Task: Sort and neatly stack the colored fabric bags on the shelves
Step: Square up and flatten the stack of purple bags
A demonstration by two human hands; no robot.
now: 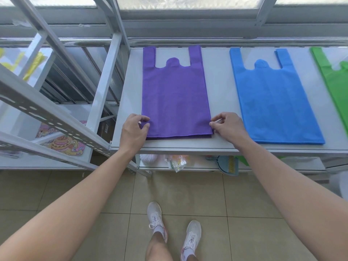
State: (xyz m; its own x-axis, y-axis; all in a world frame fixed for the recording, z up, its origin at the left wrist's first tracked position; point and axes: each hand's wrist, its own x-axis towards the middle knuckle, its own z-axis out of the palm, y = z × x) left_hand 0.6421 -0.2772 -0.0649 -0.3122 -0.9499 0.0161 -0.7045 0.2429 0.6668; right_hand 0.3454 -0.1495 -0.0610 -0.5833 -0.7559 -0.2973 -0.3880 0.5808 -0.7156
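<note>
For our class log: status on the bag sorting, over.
Left grip, right grip pinch purple bags' near corners. Blue bags alongside, green bag beyond. Nothing blocking.

Purple bags (176, 98) stacked flat on shelf (222, 102), blue bags (273, 102) beside, green bags (337, 85) at right edge

- Right of the purple bags (175, 97), a bare strip of shelf (220, 87) runs front to back between them and the blue bags (273, 102); a hand could pass there.
- Left of the purple bags, a narrower bare strip ends at the shelf's side edge. A white upright post (105, 81) and a slanted perforated beam (47, 113) stand close by.
- Behind the purple bags, their handles reach near the shelf's back edge, with a metal rail (226, 41) just beyond.
- In front of the purple bags, only a thin bare margin is left before the shelf's front lip.
- The left hand (133, 129) and the right hand (228, 127) take up the two near corners, fingers pinching the fabric.
- Above the purple bags the space is open.
</note>
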